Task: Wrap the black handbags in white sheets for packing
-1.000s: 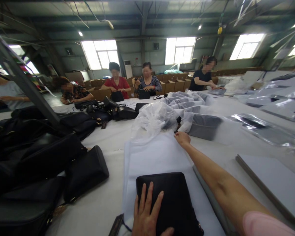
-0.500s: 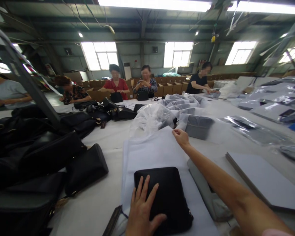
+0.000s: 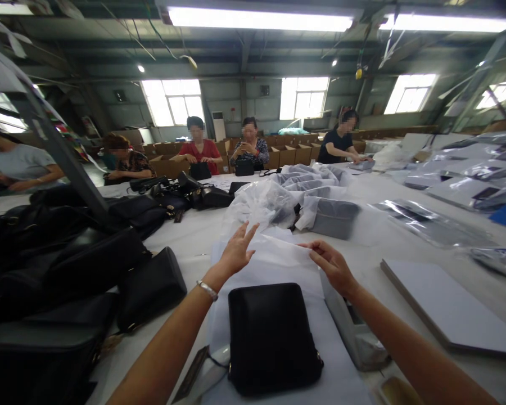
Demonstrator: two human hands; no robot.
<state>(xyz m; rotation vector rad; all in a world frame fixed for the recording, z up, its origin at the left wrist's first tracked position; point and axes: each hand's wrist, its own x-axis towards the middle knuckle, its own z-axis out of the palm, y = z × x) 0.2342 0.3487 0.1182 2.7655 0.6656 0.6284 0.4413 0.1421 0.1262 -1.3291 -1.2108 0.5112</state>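
Note:
A black handbag [image 3: 274,337] lies flat on white tissue paper [image 3: 346,377] right in front of me. A dark hang tag [image 3: 193,374] on a cord rests at the bag's lower left. My right hand [image 3: 333,267] pinches the far right edge of the top sheet, which is lifted and slightly folded toward me. Over the paper's far left part, my left hand [image 3: 237,250] has its fingers spread and grips nothing; whether it touches the sheet I cannot tell.
Black bags [image 3: 84,259] are heaped on the left. Beyond the paper lie clear plastic bags [image 3: 263,199] and a wrapped grey bundle [image 3: 335,216]. A stack of white boards [image 3: 451,304] and plastic-wrapped packs [image 3: 430,222] lie to the right. Several people work across the table.
My left hand has left the black bag and moved forward to the paper's far end. My right hand has drawn the sheet's far edge a little toward me.

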